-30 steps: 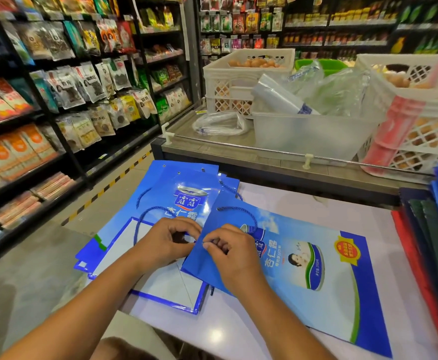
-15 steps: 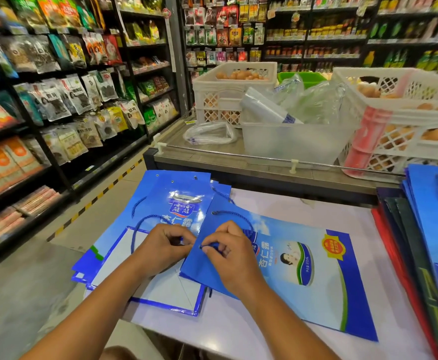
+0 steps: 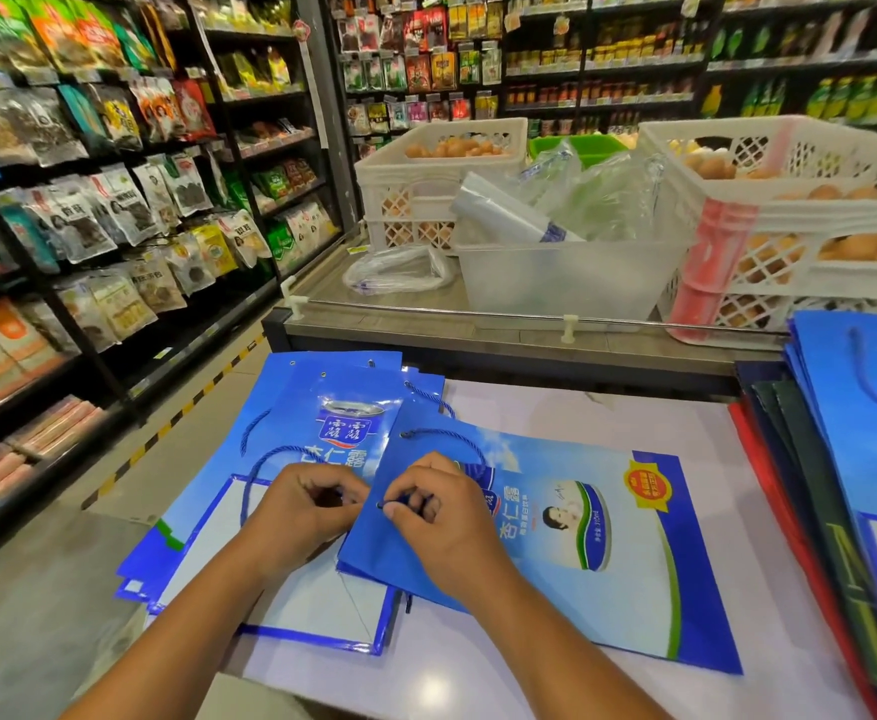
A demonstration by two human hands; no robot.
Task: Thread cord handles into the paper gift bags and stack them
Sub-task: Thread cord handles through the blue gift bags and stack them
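- White plastic lattice crates, two of them, stand on the raised shelf behind the counter: the left crate (image 3: 426, 189) and the right crate (image 3: 800, 215) both hold brownish eggs.
- Between them, a translucent plastic tub (image 3: 566, 283) holds clear plastic bags and a roll of the same film; one more bundle of clear bags (image 3: 400, 270) lies just left of the tub.
- Flat on the white counter (image 3: 607, 423) near its front edge lies a glossy blue paper gift bag (image 3: 581, 537) printed with a can and white lettering; a blue twisted cord handle (image 3: 446, 436) loops from a hole near its top edge.
- Left hand (image 3: 303, 517), fingers curled, pinches the bag's top edge.
- Right hand (image 3: 441, 517) pinches the cord's free end at a second hole.
- Under its left part, a stack of like blue bags (image 3: 290, 407) overhangs the counter's left edge; the exact number cannot be told.
- Along the right edge lies another pile of flat bags (image 3: 852, 433), blue on top, dark green and red beneath.
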